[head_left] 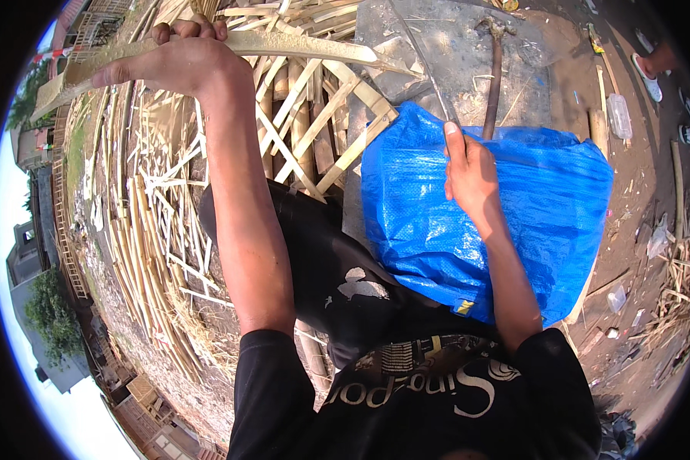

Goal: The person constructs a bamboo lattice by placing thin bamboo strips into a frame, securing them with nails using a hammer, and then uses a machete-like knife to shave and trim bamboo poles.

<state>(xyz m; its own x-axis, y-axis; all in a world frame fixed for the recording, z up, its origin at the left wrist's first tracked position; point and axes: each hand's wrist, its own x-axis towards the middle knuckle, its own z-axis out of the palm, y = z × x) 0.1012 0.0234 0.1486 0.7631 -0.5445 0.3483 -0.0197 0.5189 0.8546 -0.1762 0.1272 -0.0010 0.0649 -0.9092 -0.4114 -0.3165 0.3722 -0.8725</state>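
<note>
My left hand (188, 61) is closed around a long split bamboo strip (307, 46), raised at the upper left. The strip runs across the palm, one end toward the top middle and the other out to the far left. In my right hand (474, 175) is a knife with a long, thin blade (425, 65), seen almost edge-on and pointing up and away. Its handle is mostly hidden by my fingers. Under that hand a blue woven plastic sheet (437, 215) lies over my lap. The blade and the strip are apart in this view.
A dark-handled tool (493, 84) lies on a grey mat (529, 84) beyond the sheet. Crossed bamboo slats (307, 146) stand left of it, near my knee. Many bamboo strips (134, 268) cover the ground at left. Another person's foot (648, 77) shows at far right.
</note>
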